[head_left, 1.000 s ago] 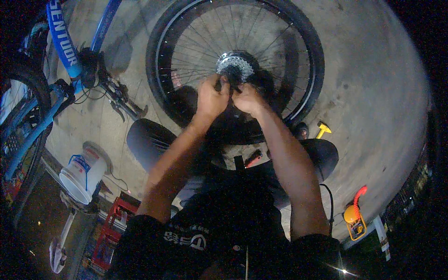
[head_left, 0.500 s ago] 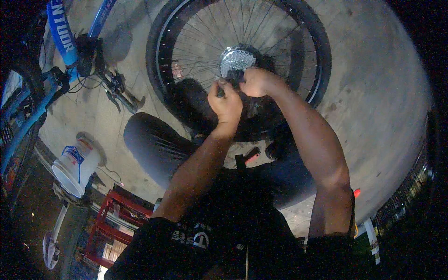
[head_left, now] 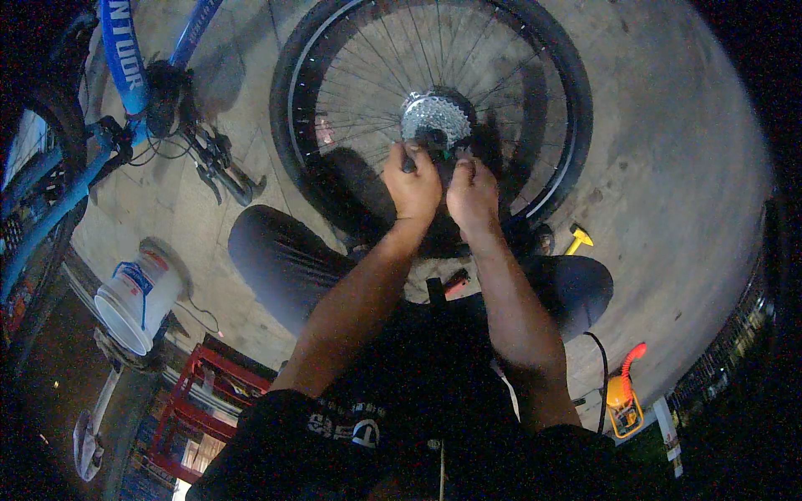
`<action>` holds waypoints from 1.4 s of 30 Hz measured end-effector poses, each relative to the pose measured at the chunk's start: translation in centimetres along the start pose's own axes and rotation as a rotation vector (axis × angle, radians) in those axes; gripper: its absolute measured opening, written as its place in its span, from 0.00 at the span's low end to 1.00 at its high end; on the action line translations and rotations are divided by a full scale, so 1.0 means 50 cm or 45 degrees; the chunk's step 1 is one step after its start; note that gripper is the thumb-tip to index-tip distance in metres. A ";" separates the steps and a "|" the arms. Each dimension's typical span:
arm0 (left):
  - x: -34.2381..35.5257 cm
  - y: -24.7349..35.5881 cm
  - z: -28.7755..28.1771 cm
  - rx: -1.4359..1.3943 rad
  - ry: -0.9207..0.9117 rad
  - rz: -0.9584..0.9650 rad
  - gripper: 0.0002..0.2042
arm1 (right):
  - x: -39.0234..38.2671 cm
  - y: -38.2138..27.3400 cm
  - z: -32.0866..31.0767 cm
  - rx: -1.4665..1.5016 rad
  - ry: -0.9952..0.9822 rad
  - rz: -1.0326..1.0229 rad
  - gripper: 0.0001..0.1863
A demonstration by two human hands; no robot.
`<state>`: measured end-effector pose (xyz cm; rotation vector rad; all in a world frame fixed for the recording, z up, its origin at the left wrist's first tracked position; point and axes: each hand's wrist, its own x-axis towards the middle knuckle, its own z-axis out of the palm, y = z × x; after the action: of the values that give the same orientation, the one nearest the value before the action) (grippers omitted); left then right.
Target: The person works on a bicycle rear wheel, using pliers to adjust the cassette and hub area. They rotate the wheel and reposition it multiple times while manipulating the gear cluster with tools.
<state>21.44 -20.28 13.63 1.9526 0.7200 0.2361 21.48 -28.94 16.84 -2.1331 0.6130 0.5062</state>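
Observation:
A bicycle wheel (head_left: 580, 100) with a black tyre lies on the floor before me, its silvery sprocket cassette (head_left: 434, 115) facing up at the hub. Close to the cassette's near edge, my left hand (head_left: 414, 188) is closed around a small dark piece (head_left: 408, 164), perhaps a tool handle; its far end is hidden. My right hand (head_left: 473, 196) sits just beside it, thumb and fingers pinched on something small and dark with a hint of green, too blurred to name. A dark round part (head_left: 433, 139) shows at the cassette's centre between both hands.
A blue bicycle frame (head_left: 125, 63) stands at the left. Below it are a white bucket (head_left: 129, 305) and a red rack (head_left: 185, 417). A yellow hammer (head_left: 578, 240) lies by my right knee; a yellow-orange device with a red hose (head_left: 632, 367) is further right.
My right hand has dropped from over the cassette's edge to beside my left hand, its forearm drawing inward. The left hand has shifted slightly right. The hammer and yellow-orange device now show.

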 end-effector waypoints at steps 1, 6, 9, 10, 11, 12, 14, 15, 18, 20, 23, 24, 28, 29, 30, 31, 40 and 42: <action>0.003 -0.001 -0.001 -0.020 0.003 0.017 0.14 | -0.001 -0.008 0.004 -0.045 0.030 -0.051 0.22; -0.002 0.006 0.003 -0.180 -0.020 -0.082 0.11 | 0.003 -0.006 0.001 -0.270 0.089 -0.216 0.19; -0.005 0.003 0.002 -0.139 -0.050 -0.159 0.11 | 0.014 -0.022 -0.012 -0.320 0.057 -0.237 0.18; -0.010 -0.001 0.006 -0.117 -0.021 -0.170 0.11 | 0.015 -0.030 -0.022 -0.346 0.017 -0.239 0.17; -0.014 -0.004 0.011 -0.094 0.009 -0.178 0.11 | 0.017 -0.039 -0.030 -0.370 -0.023 -0.242 0.17; -0.019 -0.007 0.017 -0.072 0.038 -0.187 0.11 | 0.019 -0.046 -0.037 -0.383 -0.058 -0.249 0.17; -0.033 -0.010 0.024 -0.244 0.082 -0.271 0.12 | 0.023 -0.058 -0.048 -0.404 -0.132 -0.265 0.17; -0.037 -0.012 0.024 -0.328 0.105 -0.313 0.12 | 0.029 -0.060 -0.050 -0.442 -0.147 -0.295 0.16; -0.019 -0.020 0.008 -0.201 -0.059 -0.328 0.12 | 0.047 -0.067 -0.050 -0.535 -0.172 -0.342 0.16; -0.003 0.015 -0.049 -0.115 -0.380 -0.199 0.14 | 0.050 -0.070 -0.050 -0.573 -0.161 -0.309 0.16; 0.052 0.057 -0.126 0.446 -0.826 0.180 0.15 | 0.047 -0.051 -0.046 -0.549 -0.090 -0.379 0.17; 0.071 0.090 -0.130 0.678 -0.983 0.203 0.13 | 0.045 -0.049 -0.046 -0.559 -0.090 -0.378 0.16; 0.105 0.070 -0.102 1.047 -1.164 0.342 0.11 | 0.052 -0.059 -0.043 -0.535 -0.128 -0.374 0.14; 0.101 0.063 -0.103 1.035 -1.148 0.378 0.11 | 0.052 -0.056 -0.044 -0.517 -0.148 -0.355 0.14; 0.096 0.058 -0.104 1.022 -1.131 0.413 0.11 | 0.050 -0.055 -0.047 -0.530 -0.154 -0.358 0.14; 0.092 0.055 -0.106 1.010 -1.115 0.449 0.12 | 0.047 -0.055 -0.051 -0.543 -0.161 -0.361 0.15; 0.009 0.026 -0.080 0.655 -0.904 -0.018 0.16 | 0.090 -0.098 -0.070 -0.880 -0.454 -0.532 0.14; -0.010 0.033 -0.075 0.565 -0.800 -0.078 0.17 | 0.098 -0.103 -0.070 -0.949 -0.524 -0.556 0.15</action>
<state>19.96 -18.29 16.92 2.2372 0.4283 -0.6024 28.89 -30.30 19.30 -2.6225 -0.3351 0.9930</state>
